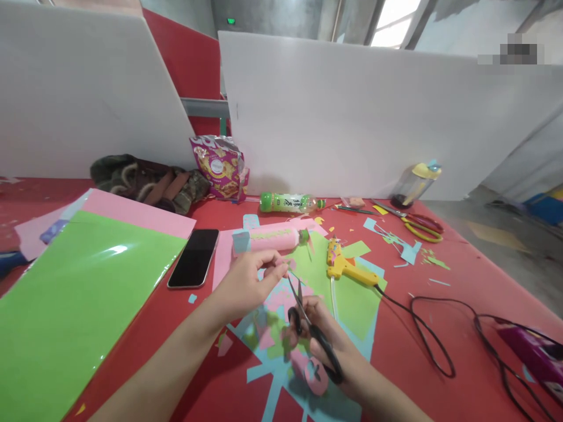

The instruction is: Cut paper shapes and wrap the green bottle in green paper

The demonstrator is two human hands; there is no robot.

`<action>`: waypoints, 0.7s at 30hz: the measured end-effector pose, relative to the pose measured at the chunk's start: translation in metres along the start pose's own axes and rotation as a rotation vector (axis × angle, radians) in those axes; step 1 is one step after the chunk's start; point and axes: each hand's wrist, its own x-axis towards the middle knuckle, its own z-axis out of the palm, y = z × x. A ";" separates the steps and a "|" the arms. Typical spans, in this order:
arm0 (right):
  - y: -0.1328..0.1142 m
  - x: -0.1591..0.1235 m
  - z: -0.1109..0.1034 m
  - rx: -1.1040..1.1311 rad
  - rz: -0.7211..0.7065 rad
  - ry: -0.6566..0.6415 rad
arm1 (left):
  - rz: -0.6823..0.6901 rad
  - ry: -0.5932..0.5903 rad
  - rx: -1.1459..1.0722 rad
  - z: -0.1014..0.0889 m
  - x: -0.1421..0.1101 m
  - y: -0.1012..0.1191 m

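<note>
My left hand [257, 280] is closed in a pinch on a small piece of pink paper [288, 264]. Black-handled scissors [324, 346] are in my right hand [328, 322], with their blades parted and pointing up toward the pinched paper. Under both hands lie pink, green and blue paper scraps [272, 328]. Just beyond my left hand, a bottle wrapped in pink paper [272, 239] rests on its side, with a green cap and a blue band. A yellow hot glue gun [352, 269] lies to the right on green paper, a glue stick poking out of it.
A phone [193, 258] and sheets of green paper [88, 293] lie on the left. Along the white board stand a snack bag [220, 167], a lying tea bottle [290, 203] and a clear cup [416, 184]. Red-and-yellow-handled scissors [417, 225] lie at right, near a black cord [422, 331].
</note>
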 end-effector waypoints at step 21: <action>0.002 0.000 -0.004 -0.045 -0.041 0.009 | 0.038 -0.145 0.074 0.008 -0.002 0.001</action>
